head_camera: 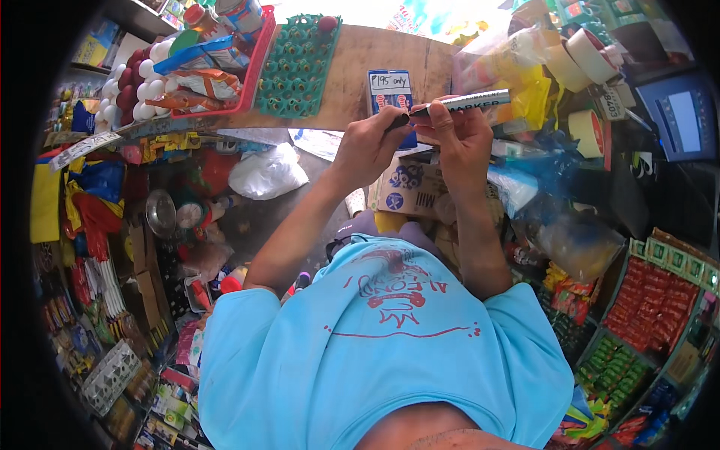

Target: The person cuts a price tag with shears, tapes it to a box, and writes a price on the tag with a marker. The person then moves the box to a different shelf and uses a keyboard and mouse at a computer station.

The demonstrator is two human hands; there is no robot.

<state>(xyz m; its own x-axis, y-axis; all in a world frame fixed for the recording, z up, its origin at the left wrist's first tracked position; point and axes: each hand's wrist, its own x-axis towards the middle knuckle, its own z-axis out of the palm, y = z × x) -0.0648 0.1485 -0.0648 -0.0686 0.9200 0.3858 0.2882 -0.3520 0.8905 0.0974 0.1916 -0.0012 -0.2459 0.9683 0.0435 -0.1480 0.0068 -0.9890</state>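
My right hand [464,135] grips the barrel of a permanent marker [469,104], its dark tip end pointing left. Between the fingers of my left hand [371,143] is a black marker cap [397,122], close to that tip; whether cap and marker touch is hard to tell. Behind my hands, a blue box [406,101] lies on the wooden counter [360,62], with a white strip bearing a handwritten price across its upper part. My fingers hide some of the box's lower half.
A green egg tray [298,67] holding one red egg and a red basket [247,84] of packets stand left on the counter, with stacked eggs [135,90] beyond. Tape rolls [585,56] and a yellow plastic bag [531,95] are at right. A cardboard box [410,188] sits below the counter.
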